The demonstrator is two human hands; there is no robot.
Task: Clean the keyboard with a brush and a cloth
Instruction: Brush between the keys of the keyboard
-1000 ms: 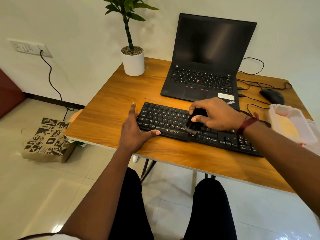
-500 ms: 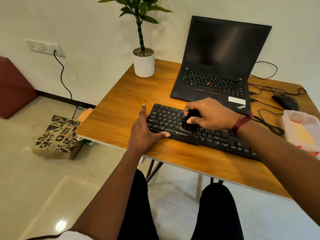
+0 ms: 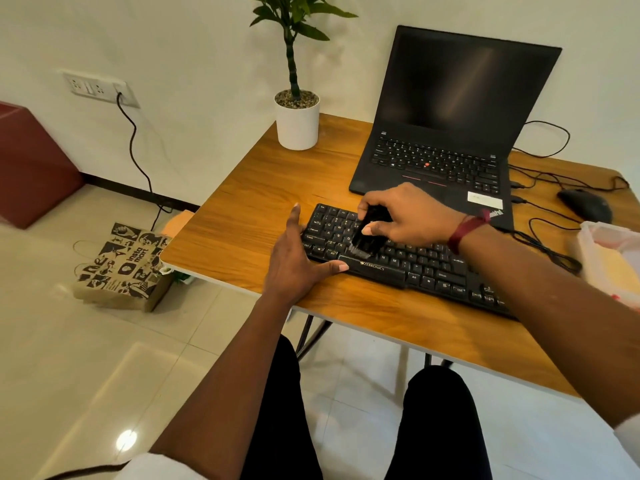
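Note:
A black external keyboard (image 3: 420, 266) lies near the front of the wooden table (image 3: 242, 233). My right hand (image 3: 412, 214) grips a small black brush (image 3: 367, 237), whose bristles rest on the keys in the keyboard's left half. My left hand (image 3: 294, 261) lies flat against the keyboard's left end, fingers stretched out and thumb along its front edge. No cloth is clearly visible.
An open black laptop (image 3: 446, 133) stands behind the keyboard. A potted plant (image 3: 298, 119) sits at the table's back left. A mouse (image 3: 585, 204) and cables lie at the right, beside a translucent plastic container (image 3: 609, 261). A printed paper bag (image 3: 124, 265) sits on the floor.
My right hand has swept the brush leftward across the keys. The left hand has stayed at the keyboard's left end. The camera view has shifted, so the scene sits further right.

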